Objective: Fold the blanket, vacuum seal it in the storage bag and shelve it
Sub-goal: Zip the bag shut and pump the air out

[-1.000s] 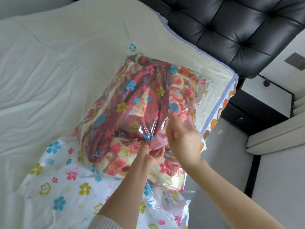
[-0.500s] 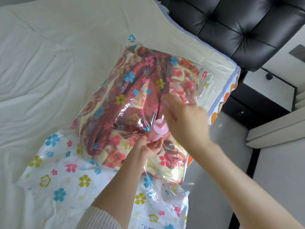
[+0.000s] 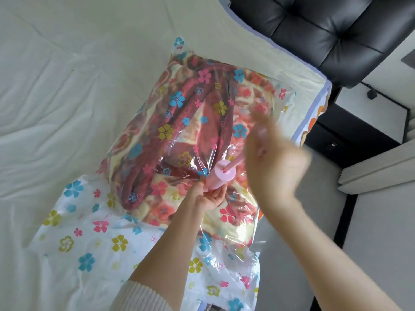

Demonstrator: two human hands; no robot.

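The folded red and cream floral blanket lies inside a clear storage bag printed with coloured flowers, on the bed near its right edge. A pink hand pump stands on the bag over the blanket. My left hand grips the pump's lower end against the bag. A thin pink rod rises from the pump's top into my right hand, which is blurred and holds the pump's handle above and right of the barrel. The bag's empty near part lies flat on the sheet.
A pale sheet covers the bed to the left. A black tufted headboard runs along the top right. Beside the bed stand a dark nightstand and a pale curtain over grey floor.
My right hand has risen up and to the right, drawing the pink rod out of the pump barrel. My left hand has stayed at the pump's base.
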